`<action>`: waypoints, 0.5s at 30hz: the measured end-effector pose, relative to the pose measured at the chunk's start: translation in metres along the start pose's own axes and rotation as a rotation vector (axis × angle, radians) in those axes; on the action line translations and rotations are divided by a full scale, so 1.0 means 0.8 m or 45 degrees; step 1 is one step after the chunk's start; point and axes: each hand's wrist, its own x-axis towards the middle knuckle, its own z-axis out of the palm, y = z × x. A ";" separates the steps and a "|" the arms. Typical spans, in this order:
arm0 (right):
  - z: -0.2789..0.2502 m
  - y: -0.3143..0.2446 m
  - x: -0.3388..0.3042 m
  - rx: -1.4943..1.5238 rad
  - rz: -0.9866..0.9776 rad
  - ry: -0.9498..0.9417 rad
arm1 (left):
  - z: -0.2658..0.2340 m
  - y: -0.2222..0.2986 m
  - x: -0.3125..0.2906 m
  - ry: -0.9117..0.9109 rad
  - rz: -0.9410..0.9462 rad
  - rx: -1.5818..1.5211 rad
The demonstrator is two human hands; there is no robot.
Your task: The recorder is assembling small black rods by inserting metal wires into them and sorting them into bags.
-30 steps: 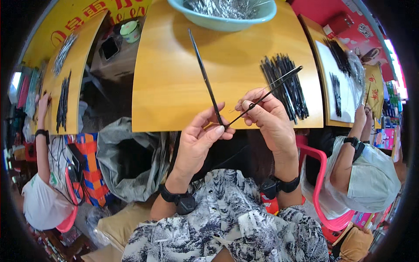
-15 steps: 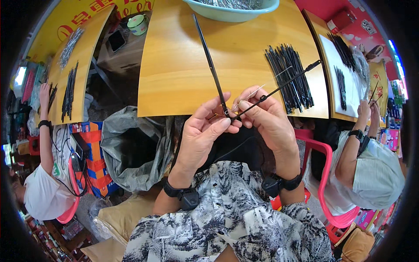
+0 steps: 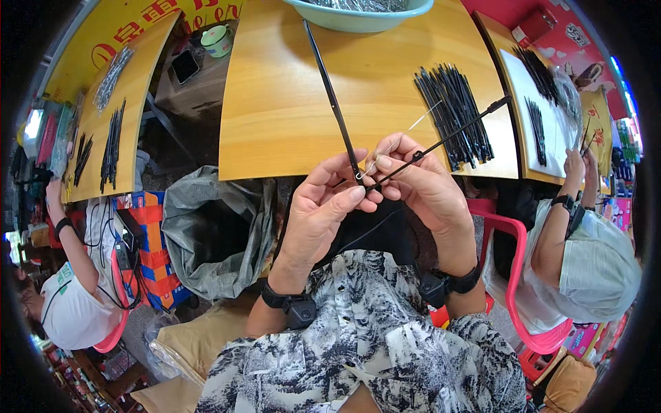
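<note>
My left hand [image 3: 318, 196] is closed on the lower end of a long black rod [image 3: 330, 96], slim like an umbrella rib, which slants up and away over the table. A second black rod [image 3: 458, 129], with small joint pieces along it, runs from my left fingertips up to the right, across my right hand [image 3: 430, 189]. My right thumb and fingers pinch a thin silver wire [image 3: 415, 124]. Its near end curves in a small loop against the lower end of the first rod. The rods' ends meet between my fingertips, partly hidden by them.
Several black rods [image 3: 454, 117] lie bundled at the right of the wooden table [image 3: 275, 124]. At its far edge stands a pale blue basin [image 3: 358, 20] of silvery pieces. A grey sack [image 3: 182, 234] gapes at my left. One person works at each side.
The wire has shifted left and down, its curved near end now at the first rod's lower end. My hands hardly move. The left co-worker's hand has drawn back from the rods there.
</note>
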 end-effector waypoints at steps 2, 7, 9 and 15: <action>0.000 0.001 -0.001 0.033 -0.003 -0.001 | 0.001 0.001 0.000 0.000 -0.022 -0.052; -0.004 -0.002 -0.003 0.161 0.080 -0.051 | -0.002 0.000 -0.002 -0.048 -0.057 -0.170; -0.008 0.002 -0.001 0.192 0.080 -0.047 | -0.002 -0.001 -0.003 -0.024 -0.069 -0.152; 0.010 -0.012 -0.012 -0.310 -0.028 0.182 | -0.004 -0.003 0.001 0.166 -0.051 -0.012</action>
